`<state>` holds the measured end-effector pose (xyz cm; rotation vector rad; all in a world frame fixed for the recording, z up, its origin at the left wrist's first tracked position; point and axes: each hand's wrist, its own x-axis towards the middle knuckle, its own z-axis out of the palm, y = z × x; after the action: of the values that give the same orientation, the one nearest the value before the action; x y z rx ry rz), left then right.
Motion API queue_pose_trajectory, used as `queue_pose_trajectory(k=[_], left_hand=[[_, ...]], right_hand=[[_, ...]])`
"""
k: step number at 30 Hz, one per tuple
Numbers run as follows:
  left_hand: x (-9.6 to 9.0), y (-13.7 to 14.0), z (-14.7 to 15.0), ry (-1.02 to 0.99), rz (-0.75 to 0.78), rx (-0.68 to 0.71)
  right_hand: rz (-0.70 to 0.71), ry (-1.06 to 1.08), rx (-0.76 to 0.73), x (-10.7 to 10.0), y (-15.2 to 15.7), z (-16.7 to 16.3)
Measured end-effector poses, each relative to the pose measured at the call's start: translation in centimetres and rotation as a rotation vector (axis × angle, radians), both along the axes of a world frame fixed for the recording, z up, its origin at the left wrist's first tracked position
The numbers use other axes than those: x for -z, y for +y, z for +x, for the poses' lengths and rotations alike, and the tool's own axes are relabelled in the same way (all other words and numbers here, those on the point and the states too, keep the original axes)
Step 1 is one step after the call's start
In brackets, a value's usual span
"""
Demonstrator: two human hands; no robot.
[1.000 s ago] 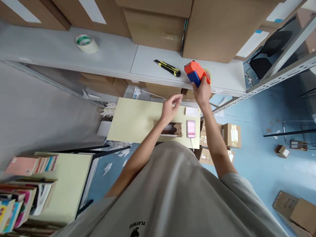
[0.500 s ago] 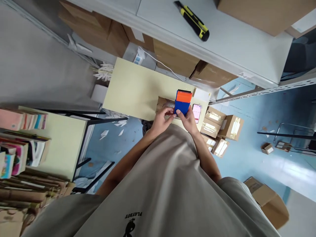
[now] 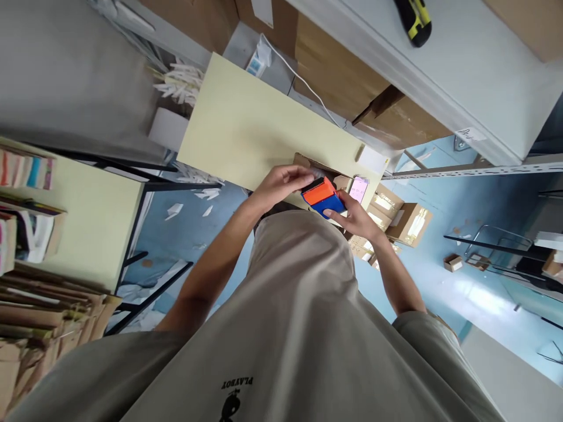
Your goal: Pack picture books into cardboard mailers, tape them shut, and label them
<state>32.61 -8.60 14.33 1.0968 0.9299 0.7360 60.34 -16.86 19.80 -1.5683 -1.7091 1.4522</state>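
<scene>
A blue and orange tape dispenser (image 3: 324, 198) with a black toothed edge is tilted in front of my body, over the near edge of a pale yellow table (image 3: 246, 123). Wrapped around its blue end is my right hand (image 3: 355, 218), thumb on top. My left hand (image 3: 288, 183) has its fingertips pressed together at the black edge; whatever they pinch there is too small to make out. Behind the dispenser, partly covered by it, lies a brown cardboard piece (image 3: 303, 159). A phone (image 3: 358, 189) with a lit screen rests on the table right of the dispenser.
Above the table's far side runs a grey shelf (image 3: 440, 82) holding a yellow and black utility knife (image 3: 416, 23). Cardboard boxes (image 3: 411, 224) stand on the blue floor to the right. Books (image 3: 33, 231) and flattened cardboard (image 3: 48, 328) fill the left side.
The tape dispenser has tilted, its orange end swinging left. My left hand has moved from its blue body to the black edge. My right hand keeps its hold, and the camera view has shifted.
</scene>
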Motion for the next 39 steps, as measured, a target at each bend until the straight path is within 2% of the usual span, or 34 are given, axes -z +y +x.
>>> queue_pose_trajectory(k=[4,7,12,18,21,24,26,28,31,35,39], left_hand=[[-0.9,-0.3,-0.6,-0.032,-0.011,0.016],[-0.8,-0.4,-0.9,-0.005,-0.021,0.018],[0.8,-0.6,-0.9,0.062,-0.038,-0.035],[2.6,-1.5,-0.2,-0.006,-0.15,-0.118],[2.7,-2.3,0.0,0.028,-0.134,-0.189],[3.5,-2.1,-1.1,0.066,-0.13,-0.241],[5.1,-1.1,-2.4,0.106,-0.132,-0.308],[7.8,0.2,-3.6,0.152,-0.145,-0.388],[12.2,1.8,-3.8,0.149,-0.195,-0.387],[16.1,2.2,-1.4,0.059,-0.313,-0.359],[17.9,1.6,0.9,0.047,-0.385,-0.33]], right_hand=[[-0.021,-0.028,-0.064,-1.1,0.7,-0.1],[-0.066,-0.082,-0.09,-2.0,1.5,-0.4],[-0.169,-0.232,-0.121,-3.2,2.9,-1.3],[-0.279,-0.431,-0.171,-4.7,5.1,-2.9],[-0.366,-0.535,-0.24,-6.3,6.5,-3.3],[-0.461,-0.64,-0.322,-8.9,8.1,-2.8],[-0.518,-0.738,-0.349,-10.8,9.2,-2.3],[-0.572,-0.838,-0.344,-12.6,10.3,-2.1],[-0.622,-0.888,-0.302,-14.2,11.7,-3.0],[-0.617,-0.903,-0.265,-14.2,12.8,-5.4],[-0.579,-0.98,-0.284,-13.4,13.4,-7.3]])
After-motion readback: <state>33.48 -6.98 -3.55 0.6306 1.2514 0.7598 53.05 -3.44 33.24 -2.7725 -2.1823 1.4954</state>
